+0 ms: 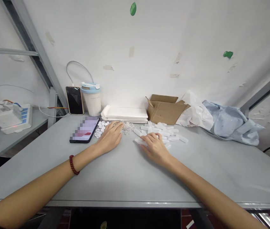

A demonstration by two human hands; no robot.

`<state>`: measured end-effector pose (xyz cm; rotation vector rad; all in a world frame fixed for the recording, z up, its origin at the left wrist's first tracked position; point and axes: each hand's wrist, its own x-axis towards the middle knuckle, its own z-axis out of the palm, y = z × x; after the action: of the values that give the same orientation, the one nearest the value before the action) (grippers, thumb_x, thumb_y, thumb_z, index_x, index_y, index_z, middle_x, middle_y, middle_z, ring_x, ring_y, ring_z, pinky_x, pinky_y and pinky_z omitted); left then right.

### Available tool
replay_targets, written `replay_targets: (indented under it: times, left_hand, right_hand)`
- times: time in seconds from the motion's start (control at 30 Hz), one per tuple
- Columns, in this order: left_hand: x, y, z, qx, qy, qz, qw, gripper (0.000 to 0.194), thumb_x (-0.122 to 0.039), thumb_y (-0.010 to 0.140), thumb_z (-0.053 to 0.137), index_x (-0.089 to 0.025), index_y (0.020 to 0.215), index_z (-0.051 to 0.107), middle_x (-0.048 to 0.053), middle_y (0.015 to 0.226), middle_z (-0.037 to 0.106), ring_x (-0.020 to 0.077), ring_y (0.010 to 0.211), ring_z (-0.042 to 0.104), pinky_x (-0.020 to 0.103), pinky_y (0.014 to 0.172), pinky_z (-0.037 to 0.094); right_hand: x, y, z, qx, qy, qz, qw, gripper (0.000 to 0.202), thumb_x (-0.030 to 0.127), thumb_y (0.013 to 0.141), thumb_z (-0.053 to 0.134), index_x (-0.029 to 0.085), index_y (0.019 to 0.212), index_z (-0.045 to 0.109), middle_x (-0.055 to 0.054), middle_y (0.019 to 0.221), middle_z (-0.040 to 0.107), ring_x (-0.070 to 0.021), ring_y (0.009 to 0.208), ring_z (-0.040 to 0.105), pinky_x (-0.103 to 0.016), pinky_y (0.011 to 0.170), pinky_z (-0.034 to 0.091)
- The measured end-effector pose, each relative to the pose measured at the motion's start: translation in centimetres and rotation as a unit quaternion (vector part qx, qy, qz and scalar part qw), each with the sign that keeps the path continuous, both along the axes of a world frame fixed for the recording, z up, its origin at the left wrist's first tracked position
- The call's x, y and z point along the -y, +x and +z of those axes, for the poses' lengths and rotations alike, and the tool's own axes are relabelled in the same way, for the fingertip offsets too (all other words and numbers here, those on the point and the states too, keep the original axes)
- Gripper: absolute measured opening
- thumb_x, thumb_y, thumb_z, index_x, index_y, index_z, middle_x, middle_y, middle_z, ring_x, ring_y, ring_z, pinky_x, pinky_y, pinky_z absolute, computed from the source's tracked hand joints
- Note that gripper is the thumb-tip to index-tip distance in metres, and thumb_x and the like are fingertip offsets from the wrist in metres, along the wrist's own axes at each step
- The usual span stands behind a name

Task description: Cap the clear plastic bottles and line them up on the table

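Note:
Small white ring-like caps [99, 129] lie in a pile beside my left hand [109, 137], whose bent fingers reach over the pile's right side and the edge of some thin whitish strands [128, 127]. What its fingertips hold, if anything, is hidden. To the right, a heap of translucent white tubes [173, 138] is spread on the grey table [125, 178]. My right hand [154, 146] rests at the heap's left front, its fingers curled onto a tube [140, 142] at the near edge.
Left of the caps lies a large phone [84, 129]. Behind stand a smaller phone [75, 100], a lidded cup [92, 100], stacked white trays [125, 114], an open cardboard box [164, 111], a plastic bag [195, 111] and blue cloth [232, 122]. A power strip [17, 119] sits far left.

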<state>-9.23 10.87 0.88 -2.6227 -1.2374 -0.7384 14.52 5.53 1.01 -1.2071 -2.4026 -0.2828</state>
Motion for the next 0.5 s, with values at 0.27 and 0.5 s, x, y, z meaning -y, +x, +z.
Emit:
replay_targets:
  times: [0.27, 0.5]
  left_hand:
    - [-0.27, 0.06, -0.20, 0.096, -0.059, -0.025, 0.993, 0.042, -0.019, 0.082, 0.045, -0.012, 0.123, 0.050, 0.012, 0.125, 0.054, 0.0280, 0.119, 0.041, 0.050, 0.101, 0.037]
    - [0.00, 0.26, 0.18, 0.130, -0.051, -0.043, 0.989, 0.032, -0.018, 0.081, 0.046, -0.012, 0.111, 0.057, 0.011, 0.116, 0.060, 0.0262, 0.112, 0.046, 0.048, 0.098, 0.040]
  right_hand:
    - [0.00, -0.07, 0.21, -0.053, -0.027, -0.005, 0.998, 0.019, 0.017, 0.089, 0.046, 0.018, 0.107, 0.053, -0.009, 0.099, 0.067, -0.0244, 0.093, 0.052, -0.040, 0.082, 0.030]
    - [-0.02, -0.04, 0.21, -0.076, -0.028, -0.008, 0.997, 0.016, 0.017, 0.089, 0.049, 0.017, 0.103, 0.055, -0.009, 0.098, 0.067, -0.0246, 0.093, 0.054, -0.040, 0.081, 0.032]
